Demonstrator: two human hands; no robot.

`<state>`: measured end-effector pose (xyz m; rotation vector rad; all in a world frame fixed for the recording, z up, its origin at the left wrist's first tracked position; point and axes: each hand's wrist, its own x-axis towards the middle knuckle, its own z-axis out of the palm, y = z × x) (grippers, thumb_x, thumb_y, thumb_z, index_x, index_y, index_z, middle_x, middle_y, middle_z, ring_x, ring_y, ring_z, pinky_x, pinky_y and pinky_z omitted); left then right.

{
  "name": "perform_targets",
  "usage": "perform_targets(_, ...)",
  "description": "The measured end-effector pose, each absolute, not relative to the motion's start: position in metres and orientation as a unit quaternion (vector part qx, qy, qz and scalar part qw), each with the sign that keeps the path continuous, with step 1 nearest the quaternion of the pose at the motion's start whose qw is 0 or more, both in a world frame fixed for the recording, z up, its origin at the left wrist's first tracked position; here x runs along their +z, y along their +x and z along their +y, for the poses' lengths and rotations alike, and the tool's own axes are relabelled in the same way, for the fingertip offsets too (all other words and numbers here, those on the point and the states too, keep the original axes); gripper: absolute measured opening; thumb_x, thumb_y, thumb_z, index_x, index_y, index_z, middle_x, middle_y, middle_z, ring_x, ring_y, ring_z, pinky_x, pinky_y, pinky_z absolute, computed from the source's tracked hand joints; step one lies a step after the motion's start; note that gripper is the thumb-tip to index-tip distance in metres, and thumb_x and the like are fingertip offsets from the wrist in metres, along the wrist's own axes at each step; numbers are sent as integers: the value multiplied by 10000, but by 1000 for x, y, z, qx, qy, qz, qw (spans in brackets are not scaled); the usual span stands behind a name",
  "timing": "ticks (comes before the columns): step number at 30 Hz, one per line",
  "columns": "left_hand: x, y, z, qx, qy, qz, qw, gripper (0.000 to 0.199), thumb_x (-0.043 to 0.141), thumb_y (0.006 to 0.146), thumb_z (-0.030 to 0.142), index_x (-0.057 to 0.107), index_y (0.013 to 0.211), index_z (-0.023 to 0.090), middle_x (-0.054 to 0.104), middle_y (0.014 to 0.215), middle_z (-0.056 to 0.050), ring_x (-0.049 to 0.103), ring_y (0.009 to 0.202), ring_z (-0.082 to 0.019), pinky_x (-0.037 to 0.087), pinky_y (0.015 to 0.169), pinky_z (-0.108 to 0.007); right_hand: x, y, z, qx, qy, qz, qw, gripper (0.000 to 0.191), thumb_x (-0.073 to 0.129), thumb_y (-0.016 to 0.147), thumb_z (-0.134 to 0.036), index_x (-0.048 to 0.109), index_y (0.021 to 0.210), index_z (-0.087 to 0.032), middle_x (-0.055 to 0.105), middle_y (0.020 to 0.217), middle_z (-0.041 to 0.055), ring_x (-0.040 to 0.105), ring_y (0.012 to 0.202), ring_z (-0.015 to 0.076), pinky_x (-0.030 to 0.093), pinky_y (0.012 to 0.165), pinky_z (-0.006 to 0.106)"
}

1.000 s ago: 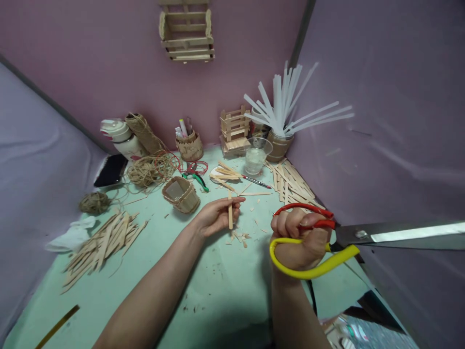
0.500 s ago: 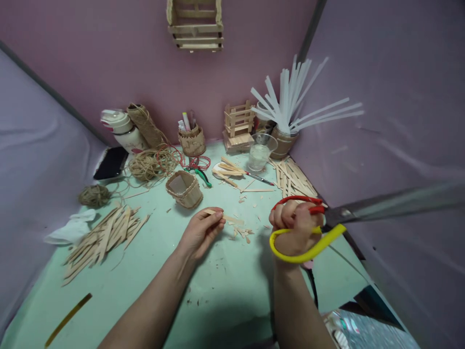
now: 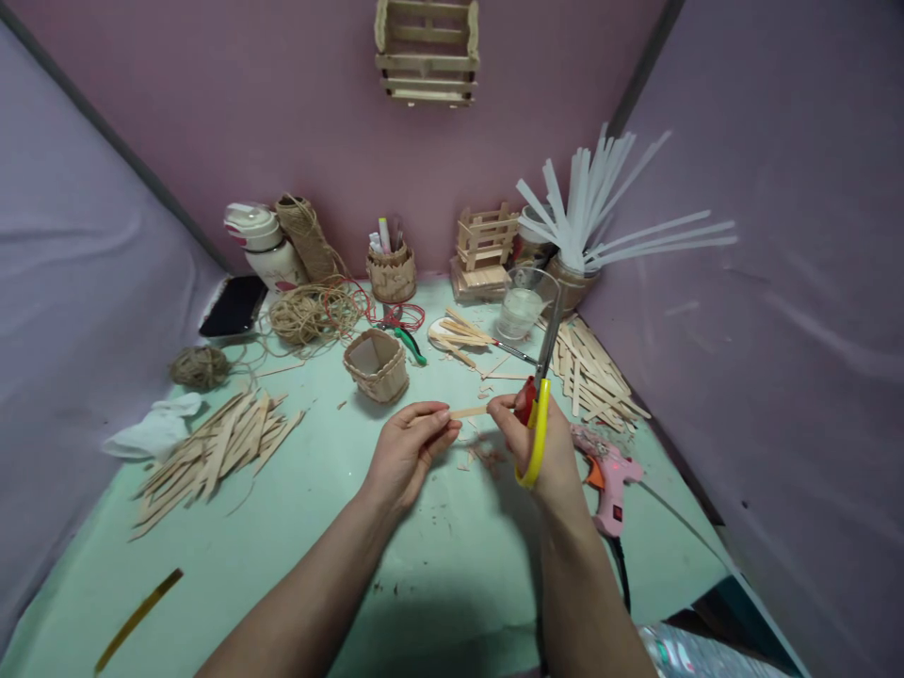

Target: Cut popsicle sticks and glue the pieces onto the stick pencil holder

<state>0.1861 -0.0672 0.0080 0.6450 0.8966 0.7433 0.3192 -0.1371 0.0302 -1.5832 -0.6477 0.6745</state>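
Note:
Between my two hands a wooden craft stick (image 3: pixel 469 412) is stretched level above the table. My left hand (image 3: pixel 411 446) pinches its left end with thumb and fingers. The right end sits in the fingertips of my right hand (image 3: pixel 540 438), which also keeps the scissors (image 3: pixel 540 414) hooked on it, red and yellow handles around the hand and blades pointing up and away. Small wood chips (image 3: pixel 487 459) lie beneath. Just beyond my left hand stands a small stick-walled basket (image 3: pixel 378 369).
Stick piles lie at left (image 3: pixel 208 457) and right (image 3: pixel 589 367). A pink glue gun (image 3: pixel 613 476) rests beside my right forearm. Farther back are a clear cup (image 3: pixel 521 311), tangled twine (image 3: pixel 311 315), green-handled pliers (image 3: pixel 410 345) and a jar of white strips (image 3: pixel 572 278).
My right hand has moved left to the stick and now pinches its right end. The scissors have swung from pointing right to pointing upward. The glue gun has come into sight.

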Motion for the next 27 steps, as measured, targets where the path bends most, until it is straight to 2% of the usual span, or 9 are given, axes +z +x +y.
perform_targets(4,8,186,-70,268,451,397,753,282,803,624,270,714,855,135,695,728,-46,663,688,-142,520,678,-241,30,322,-139,245,-700,-303,598,281,660,703,-369,428,738,-215,608,713,-16,479,515,100,397,479,238)
perform_targets(7,12,187,-71,211,528,359,740,342,768,665,335,719,938,136,704,776,-71,641,679,-154,494,647,-261,28,319,-139,264,-695,-306,595,234,644,713,-341,453,762,-215,602,715,-23,506,521,107,398,464,230)
perform_targets(10,17,187,-71,202,534,352,742,337,748,677,394,717,880,127,701,796,-85,633,688,-165,487,656,-279,24,315,-139,308,-688,-314,577,216,642,727,-336,478,790,-209,601,731,-21,501,500,105,393,440,228)
perform_targets(14,17,185,-69,193,529,351,748,317,755,667,406,701,816,131,671,690,-54,614,623,-152,478,637,-280,18,315,-137,324,-680,-333,567,250,666,742,-355,481,816,-205,603,757,-15,501,517,105,404,462,233)
perform_targets(18,12,184,-67,222,487,377,756,286,775,648,369,683,799,145,676,706,-45,623,658,-144,485,655,-262,23,316,-141,303,-692,-336,562,295,656,767,-417,441,797,-218,535,673,-53,474,521,108,399,494,242)
perform_targets(21,11,184,-67,228,448,395,769,285,791,629,340,675,807,150,672,742,-38,636,706,-142,490,669,-249,31,316,-160,297,-702,-380,525,298,585,817,-459,411,765,-222,473,638,-59,450,558,120,394,524,251)
perform_targets(27,15,185,-75,191,437,388,789,283,790,636,338,668,813,153,650,758,-25,603,678,-113,475,617,-216,37,314,-226,400,-691,-460,388,277,476,887,-471,459,805,-207,488,680,-20,444,594,139,398,548,271)
